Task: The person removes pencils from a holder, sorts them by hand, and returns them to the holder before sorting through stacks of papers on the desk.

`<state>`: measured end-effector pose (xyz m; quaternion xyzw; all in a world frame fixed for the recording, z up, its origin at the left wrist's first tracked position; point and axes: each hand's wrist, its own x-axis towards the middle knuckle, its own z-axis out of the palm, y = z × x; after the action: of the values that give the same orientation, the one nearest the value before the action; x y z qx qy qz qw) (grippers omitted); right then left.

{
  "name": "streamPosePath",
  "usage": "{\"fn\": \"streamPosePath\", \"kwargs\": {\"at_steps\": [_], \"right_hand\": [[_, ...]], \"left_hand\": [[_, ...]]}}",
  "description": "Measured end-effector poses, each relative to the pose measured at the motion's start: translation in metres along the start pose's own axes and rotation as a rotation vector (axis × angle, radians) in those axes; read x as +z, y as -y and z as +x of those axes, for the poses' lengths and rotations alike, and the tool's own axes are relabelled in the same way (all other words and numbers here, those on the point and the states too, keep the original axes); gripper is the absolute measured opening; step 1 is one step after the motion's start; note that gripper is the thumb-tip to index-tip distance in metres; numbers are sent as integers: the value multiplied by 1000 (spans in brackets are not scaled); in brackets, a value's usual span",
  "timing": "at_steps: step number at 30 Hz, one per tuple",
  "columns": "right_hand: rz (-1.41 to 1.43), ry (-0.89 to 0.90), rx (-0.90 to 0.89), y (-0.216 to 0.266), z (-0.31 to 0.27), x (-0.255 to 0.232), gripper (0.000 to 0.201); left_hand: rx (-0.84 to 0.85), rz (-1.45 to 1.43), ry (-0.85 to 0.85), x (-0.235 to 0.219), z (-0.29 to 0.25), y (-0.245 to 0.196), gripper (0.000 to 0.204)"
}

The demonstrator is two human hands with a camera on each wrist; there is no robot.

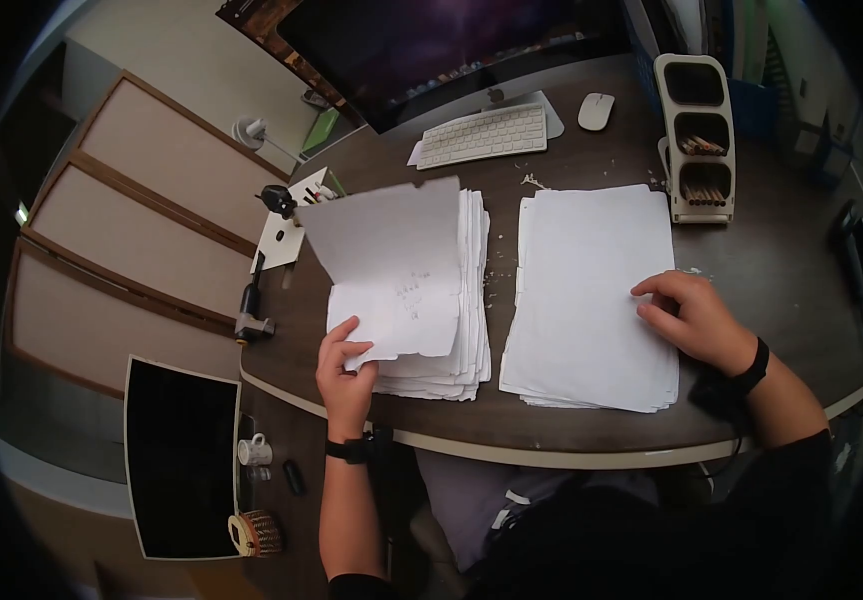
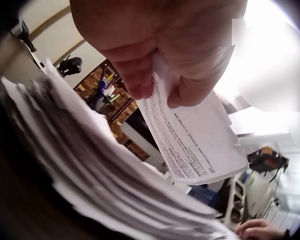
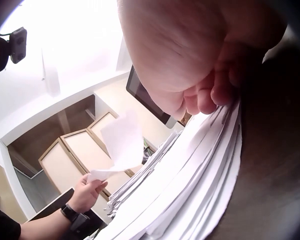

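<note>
My left hand (image 1: 346, 375) pinches a sheet of paper (image 1: 392, 240) by its near edge, between thumb and fingers. The sheet bends upright over the left paper stack (image 1: 474, 300), whose edges are uneven. Printed text shows on one side of the held sheet (image 2: 190, 145) in the left wrist view. A second stack of white paper (image 1: 592, 300) lies to the right. At its right edge is my right hand (image 1: 697, 320), fingers loosely bent, with the fingertips over the top sheet. In the right wrist view those fingers (image 3: 206, 102) are right at the stack's edge.
Behind the stacks are a keyboard (image 1: 484, 137), a mouse (image 1: 596, 111) and a monitor (image 1: 432, 50). A white holder with pencils (image 1: 697, 140) stands at the back right. Paper scraps (image 1: 532, 181) lie on the desk (image 1: 592, 435). A mug (image 1: 255, 450) is at lower left.
</note>
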<state>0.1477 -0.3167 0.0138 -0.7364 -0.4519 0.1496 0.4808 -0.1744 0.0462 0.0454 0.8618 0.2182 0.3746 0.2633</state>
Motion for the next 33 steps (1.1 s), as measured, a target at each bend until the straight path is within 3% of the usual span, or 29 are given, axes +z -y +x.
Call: {"fn": "streamPosePath", "kwargs": {"at_steps": [2, 8, 11, 15, 17, 18, 19, 21, 22, 23, 25, 27, 29, 30, 33], "right_hand": [[-12, -7, -23, -1, 1, 1, 22], [-70, 54, -20, 5, 1, -2, 22], [-39, 14, 67, 8, 0, -4, 24], [-203, -104, 124, 10, -2, -8, 40], [-280, -135, 135, 10, -2, -9, 47], [-308, -139, 138, 9, -3, -9, 53], [-336, -144, 142, 9, -4, -8, 59], [-318, -111, 191, 15, -3, -10, 61], [-305, -79, 224, 16, -2, -11, 62], [-304, -80, 231, 14, -2, -10, 62], [-333, -95, 183, 9, -3, -9, 64], [-347, -98, 170, 9, -3, -10, 64], [-359, -107, 158, 8, -4, -10, 64], [-357, -96, 162, 7, -5, -10, 64], [-356, -89, 185, 7, -4, -11, 65]], "left_hand": [[-56, 27, 89, -1, 3, 10, 19], [-44, 3, 146, 3, 9, 21, 20], [-48, 47, 225, 0, 11, 23, 27], [-53, 182, 345, -14, 7, 23, 35], [16, 393, 395, -22, 4, 18, 43], [-40, 391, 412, -28, 2, 7, 48], [-42, 389, 422, -30, -2, -3, 48], [-42, 589, 233, -29, -12, -23, 52], [-13, 613, 170, -21, -18, -39, 53], [-71, 411, 37, -3, -25, -62, 49], [-74, 178, 37, 32, -45, -78, 36], [-254, 41, 282, 70, -45, -128, 25], [-179, 66, 306, 103, -52, -125, 30], [-247, 96, 336, 112, -49, -129, 39], [-236, 249, 283, 128, -49, -129, 46]]}}
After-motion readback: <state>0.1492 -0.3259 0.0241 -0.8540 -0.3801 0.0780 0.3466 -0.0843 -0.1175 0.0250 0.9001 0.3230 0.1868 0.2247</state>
